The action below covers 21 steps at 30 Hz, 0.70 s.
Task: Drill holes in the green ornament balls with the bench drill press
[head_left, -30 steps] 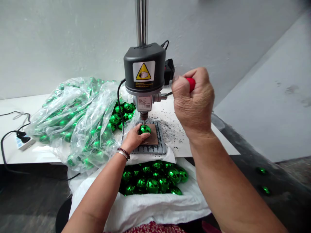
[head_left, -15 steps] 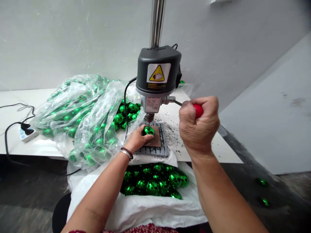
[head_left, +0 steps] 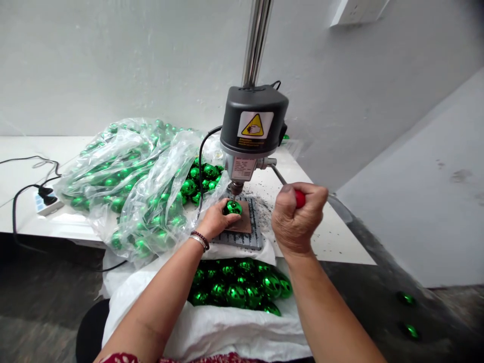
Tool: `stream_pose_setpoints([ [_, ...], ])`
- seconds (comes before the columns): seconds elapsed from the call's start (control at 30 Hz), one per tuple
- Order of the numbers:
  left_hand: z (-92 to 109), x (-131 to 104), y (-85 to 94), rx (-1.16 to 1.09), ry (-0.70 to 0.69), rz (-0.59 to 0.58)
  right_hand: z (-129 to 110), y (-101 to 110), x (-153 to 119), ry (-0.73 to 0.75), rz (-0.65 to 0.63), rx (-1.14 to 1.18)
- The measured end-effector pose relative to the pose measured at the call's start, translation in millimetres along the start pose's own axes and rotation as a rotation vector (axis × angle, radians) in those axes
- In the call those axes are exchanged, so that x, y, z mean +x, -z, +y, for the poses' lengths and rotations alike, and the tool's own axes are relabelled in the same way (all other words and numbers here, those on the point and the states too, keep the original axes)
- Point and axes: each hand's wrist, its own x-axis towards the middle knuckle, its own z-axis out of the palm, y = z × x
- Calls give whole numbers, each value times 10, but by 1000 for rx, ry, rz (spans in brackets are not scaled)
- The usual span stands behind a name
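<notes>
A small drill press (head_left: 255, 121) with a dark head and a yellow warning label stands on the table. My left hand (head_left: 217, 220) grips a shiny green ball ornament (head_left: 234, 207) on a brown board (head_left: 242, 220) over the grey slotted base (head_left: 247, 241). The drill bit (head_left: 235, 195) is right above the ball; whether it touches cannot be made out. My right hand (head_left: 298, 218) is closed in a fist round the red knob (head_left: 300, 198) of the press's feed lever (head_left: 279, 175).
Clear plastic bags (head_left: 132, 176) of green balls lie at left. More balls (head_left: 238, 287) rest on white cloth (head_left: 234, 330) below the table edge. Dark shavings litter the table (head_left: 333, 237). A power strip (head_left: 47, 202) sits at far left; two balls (head_left: 410, 331) lie on the floor.
My right hand has pulled the red knob downward and slightly toward the left, tilting the lever further down. My left hand still holds the ball beneath the bit. The view has shifted slightly.
</notes>
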Motion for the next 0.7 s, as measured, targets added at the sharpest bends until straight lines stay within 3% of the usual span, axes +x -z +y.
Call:
stream_pose_setpoints([
  [0.1, -10, -5, 6, 0, -4, -12, 24, 19, -78, 20, -13, 25],
  [0.2, -2, -3, 5, 19, -24, -20, -19, 4, 40, 22, -14, 41],
  [0.3, 21, 4, -14, 61, -26, -4, -148, -83, 438, 0, -15, 47],
  [0.43, 41, -92, 29, 70, -45, 13, -365, -215, 1008, -287, -196, -43],
  [0.53, 3, -312, 238, 32, -101, -147, -450, -250, 1148, -382, -235, -96],
  [0.63, -73, -562, 560, 6, -64, -475, -434, -265, 1109, -370, -210, -97],
  [0.7, -125, -640, 743, -23, 24, -522, -398, -283, 1071, -342, -171, -86],
])
